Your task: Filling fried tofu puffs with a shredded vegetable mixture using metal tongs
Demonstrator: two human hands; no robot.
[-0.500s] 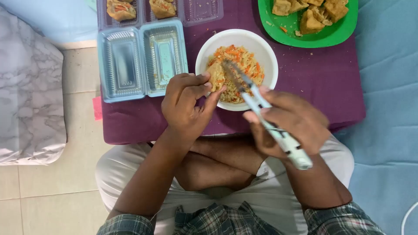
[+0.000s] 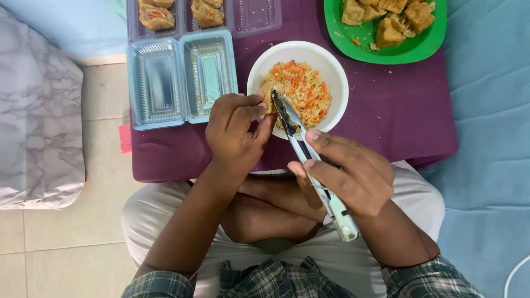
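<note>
Pinching a soft, crumbly-looking fried piece (image 2: 268, 94) at its edge, the left hand (image 2: 234, 132) steadies it — right hand (image 2: 345, 171) clamps metal tongs (image 2: 309, 160) mid-handle over the white bowl (image 2: 331, 72).

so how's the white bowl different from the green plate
The white bowl is round, deep and fully in view, while the green plate is shallow and cut off by the top edge. The white bowl holds shredded orange and pale filling; the green plate holds golden fried pieces. Metal tongs in the right hand reach into the white bowl, with the left hand at its rim; nothing touches the green plate. Both sit on the purple cloth.
</note>
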